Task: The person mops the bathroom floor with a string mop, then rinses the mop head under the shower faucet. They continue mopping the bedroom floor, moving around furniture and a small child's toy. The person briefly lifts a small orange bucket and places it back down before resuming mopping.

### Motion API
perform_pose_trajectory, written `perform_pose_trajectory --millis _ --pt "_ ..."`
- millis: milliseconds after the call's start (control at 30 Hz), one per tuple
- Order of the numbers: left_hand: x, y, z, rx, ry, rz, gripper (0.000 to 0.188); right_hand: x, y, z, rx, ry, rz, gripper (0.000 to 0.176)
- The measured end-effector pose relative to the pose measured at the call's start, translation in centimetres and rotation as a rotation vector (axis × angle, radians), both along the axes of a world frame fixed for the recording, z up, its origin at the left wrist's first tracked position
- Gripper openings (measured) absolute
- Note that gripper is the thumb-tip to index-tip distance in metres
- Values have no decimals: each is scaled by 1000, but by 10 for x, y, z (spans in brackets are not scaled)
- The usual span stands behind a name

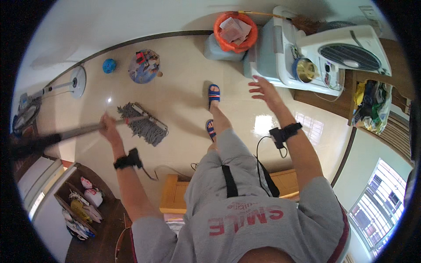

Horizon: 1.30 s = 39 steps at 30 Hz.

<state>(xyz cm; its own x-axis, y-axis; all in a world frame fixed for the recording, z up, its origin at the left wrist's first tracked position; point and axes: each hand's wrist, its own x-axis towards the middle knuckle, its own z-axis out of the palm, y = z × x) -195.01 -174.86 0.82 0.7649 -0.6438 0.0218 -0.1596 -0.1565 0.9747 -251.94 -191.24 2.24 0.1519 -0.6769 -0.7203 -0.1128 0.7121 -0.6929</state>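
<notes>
My left hand [108, 128] is closed around the grey metal pole [82, 131] of a mop, with its dark end reaching off to the left, blurred. At the pole's other end, the mop head [143, 124] has grey string fringe and lies on the tiled floor. My right hand [264, 93] is in the air with fingers spread and nothing in it. Nearest to it is a white and pale blue plastic cabinet [266, 49]. Each wrist carries a black strap with a small device and a cable. Blue slippers [214, 93] are on my feet.
A blue ball [109, 66], a round printed mat or board [144, 66] and a standing fan [78, 82] are by the wall. An orange-lined bin [235, 31] holds paper. A box fan [350, 52] and a metal pot [305, 70] sit on the cabinet. Wooden furniture [171, 194] is behind me.
</notes>
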Motion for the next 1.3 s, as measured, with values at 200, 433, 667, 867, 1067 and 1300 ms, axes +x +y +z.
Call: perform_pose_trajectory --millis 200,433,667,867,1067,1300 --pt "51 69 29 336 -413 134 20 41 -60 -217 336 -139 -283 51" --pt "86 141 69 472 -593 186 53 98 -111 -279 20 -211 -689 60" --pt "36 33 97 700 -693 210 49 115 -165 -249 184 -411 -988 62" --pt "43 -13 99 695 -742 170 48 102 -170 -256 115 -527 -1009 50" --pt "58 -6 81 708 -779 200 48 92 -112 -309 99 -607 -1044 48" --pt "58 -11 48 720 -802 239 48 77 -164 -509 161 -580 -1087 57"
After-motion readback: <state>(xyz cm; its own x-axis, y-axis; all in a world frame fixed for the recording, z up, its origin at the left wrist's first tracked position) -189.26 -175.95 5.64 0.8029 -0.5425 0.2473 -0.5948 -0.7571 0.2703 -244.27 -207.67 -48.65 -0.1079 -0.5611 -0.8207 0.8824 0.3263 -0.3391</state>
